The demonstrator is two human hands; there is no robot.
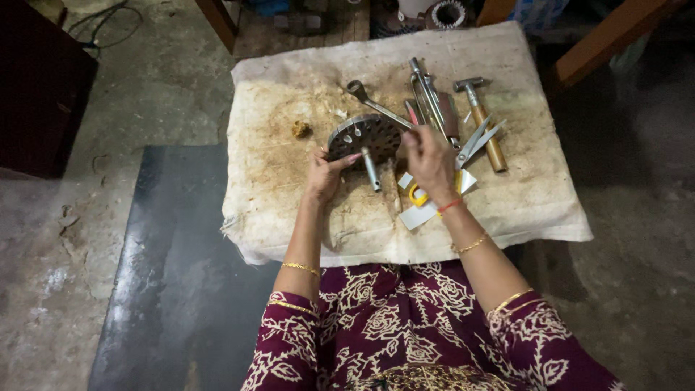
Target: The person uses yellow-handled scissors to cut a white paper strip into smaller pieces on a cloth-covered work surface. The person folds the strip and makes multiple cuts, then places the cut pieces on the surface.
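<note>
The left hand (323, 174) pinches the edge of a round metal disc with holes (364, 137), held up over the cloth-covered surface (289, 210). The right hand (428, 161) touches its other side, maybe gripping. Next, both hands must steady it.

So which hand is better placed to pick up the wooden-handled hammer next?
Probably the right hand. It sits nearer the wooden-handled hammer at the cloth's right side, while the left hand is gripping the round perforated metal disc and would have to cross over.
</note>
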